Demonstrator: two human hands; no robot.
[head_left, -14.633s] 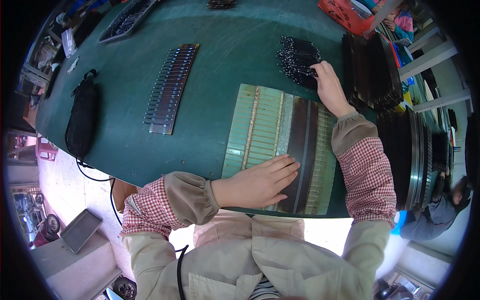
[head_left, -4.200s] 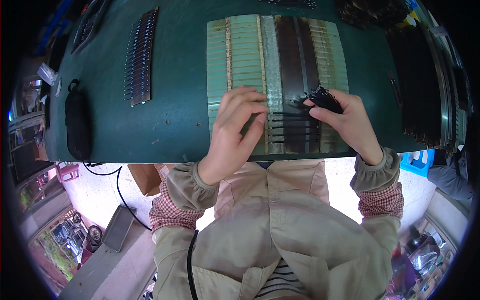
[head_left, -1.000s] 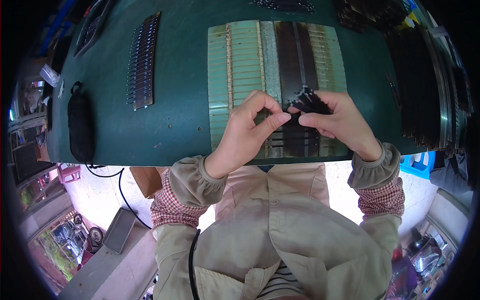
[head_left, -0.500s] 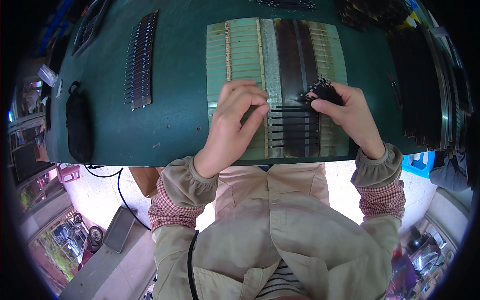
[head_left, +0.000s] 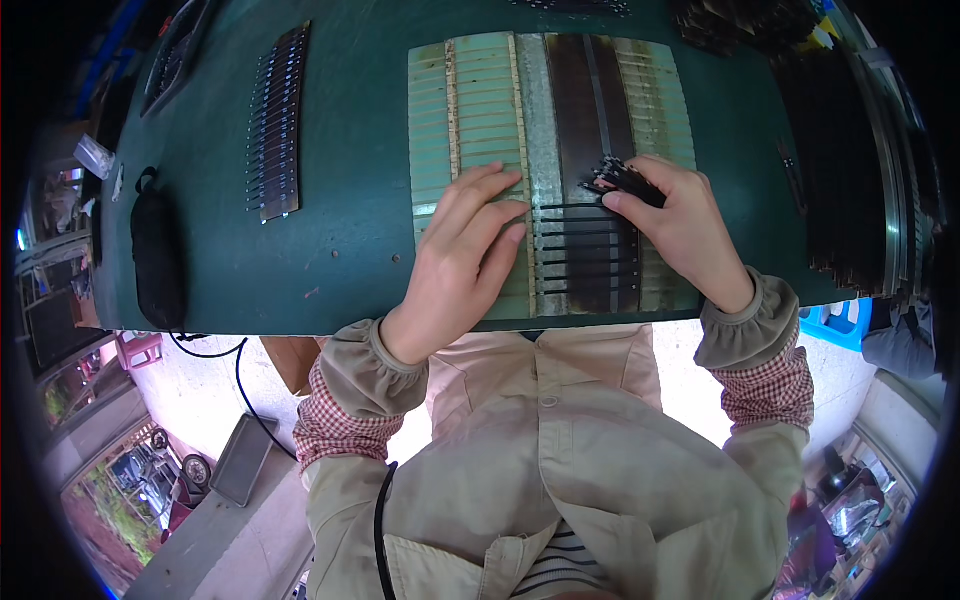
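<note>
My right hand [head_left: 685,220] is closed round a bundle of thin black rods [head_left: 632,184] with pale tips, held over a pale green grooved board [head_left: 488,110]. Fingers apart, my left hand [head_left: 465,255] rests on the board's left part with nothing visible in it. A dark brown strip [head_left: 575,120] runs up the board, with a narrow grey band along it. Across its near end several black rods [head_left: 590,248] lie in parallel rows between the two hands. The right fingertips are just beyond the farthest row.
A finished-looking dark strip with rods [head_left: 278,125] lies left on the green table [head_left: 350,130]. A black pouch [head_left: 160,250] sits near the left edge. Stacked dark strips [head_left: 850,170] fill the right side, beside a slim pen-like tool [head_left: 790,175]. More rods [head_left: 575,7] lie at the far edge.
My right hand has shifted left and tilted the bundle toward the rows. My left fingers have flattened onto the board from a curled pose, and another rod appears at the far row.
</note>
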